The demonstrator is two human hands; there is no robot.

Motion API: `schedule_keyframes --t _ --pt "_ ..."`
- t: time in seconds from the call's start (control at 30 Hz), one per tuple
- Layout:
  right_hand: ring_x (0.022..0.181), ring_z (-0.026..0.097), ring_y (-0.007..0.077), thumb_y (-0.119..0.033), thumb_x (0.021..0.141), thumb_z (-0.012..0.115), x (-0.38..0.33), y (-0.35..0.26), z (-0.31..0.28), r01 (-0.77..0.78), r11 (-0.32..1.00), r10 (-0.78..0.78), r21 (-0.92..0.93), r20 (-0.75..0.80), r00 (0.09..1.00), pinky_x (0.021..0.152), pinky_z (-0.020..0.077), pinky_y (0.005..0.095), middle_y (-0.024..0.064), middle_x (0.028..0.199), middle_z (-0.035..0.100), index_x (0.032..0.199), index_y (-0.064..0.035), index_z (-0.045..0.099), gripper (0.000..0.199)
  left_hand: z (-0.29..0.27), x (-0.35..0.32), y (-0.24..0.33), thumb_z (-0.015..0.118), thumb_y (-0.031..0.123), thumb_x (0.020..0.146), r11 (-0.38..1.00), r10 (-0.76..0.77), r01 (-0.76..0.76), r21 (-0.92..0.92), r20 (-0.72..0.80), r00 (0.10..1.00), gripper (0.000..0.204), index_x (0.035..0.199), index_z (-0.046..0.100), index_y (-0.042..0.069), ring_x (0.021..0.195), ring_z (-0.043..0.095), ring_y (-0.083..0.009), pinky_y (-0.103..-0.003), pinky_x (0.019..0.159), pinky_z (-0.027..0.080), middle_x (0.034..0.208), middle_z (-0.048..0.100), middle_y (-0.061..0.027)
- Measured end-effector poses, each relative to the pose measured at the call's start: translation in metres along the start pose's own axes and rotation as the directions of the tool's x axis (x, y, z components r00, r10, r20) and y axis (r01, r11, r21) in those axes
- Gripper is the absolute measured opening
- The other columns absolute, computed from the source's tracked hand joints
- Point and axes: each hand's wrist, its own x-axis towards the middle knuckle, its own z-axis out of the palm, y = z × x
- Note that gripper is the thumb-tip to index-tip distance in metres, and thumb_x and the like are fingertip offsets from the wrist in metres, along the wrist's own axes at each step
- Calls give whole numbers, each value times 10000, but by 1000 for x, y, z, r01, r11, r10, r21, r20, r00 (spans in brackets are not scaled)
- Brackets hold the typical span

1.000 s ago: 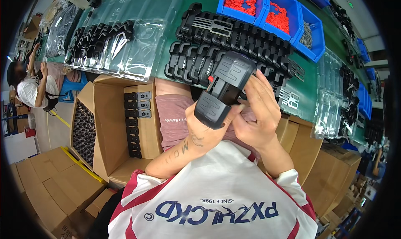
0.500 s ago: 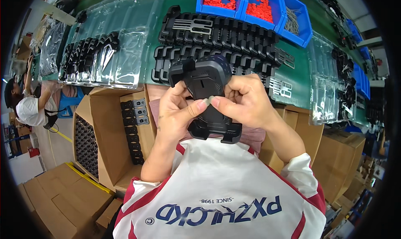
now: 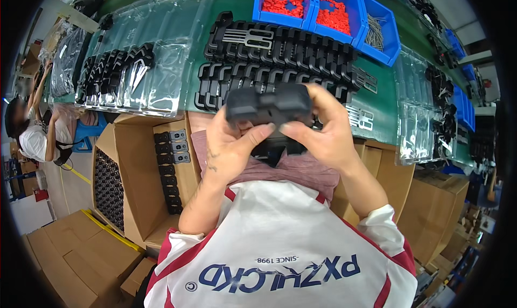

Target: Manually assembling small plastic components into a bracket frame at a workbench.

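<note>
I hold a black plastic housing part (image 3: 267,107) up in front of me with both hands. My left hand (image 3: 229,146) grips its left end from below, thumb pressed against the front. My right hand (image 3: 323,133) wraps its right end, fingers over the top. The part sits level, above my lap and in front of the green workbench (image 3: 385,106). Its underside is hidden by my fingers.
Rows of black plastic parts (image 3: 280,52) lie on the bench. Blue bins (image 3: 328,14) hold red pieces and metal screws. Clear blister trays (image 3: 132,65) lie at left and right. An open cardboard box (image 3: 129,168) with black parts stands at my left. Another person (image 3: 32,130) sits far left.
The black part has been turned from upright to level and raised slightly. Both hands have shifted to grip its two ends.
</note>
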Motion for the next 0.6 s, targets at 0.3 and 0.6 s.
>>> schedule_keyframes --t 0.3,0.6 --pt "890 618 234 -20 695 702 1 0 18 411 899 -382 153 -186 905 812 497 337 109 981 642 938 -31 623 256 33 10 -2 699 -20 700 931 353 -357 75 67 933 348 1018 586 62 1162 478 -283 -395 975 415 1164 502 -143" --pt "926 604 258 -171 759 721 0 -3 26 441 874 -407 203 -187 894 870 485 390 126 938 636 893 -64 572 226 45 14 -6 644 -16 733 851 525 -523 -54 17 851 231 942 573 53 1213 437 -353 -475 1002 403 1177 451 -137"
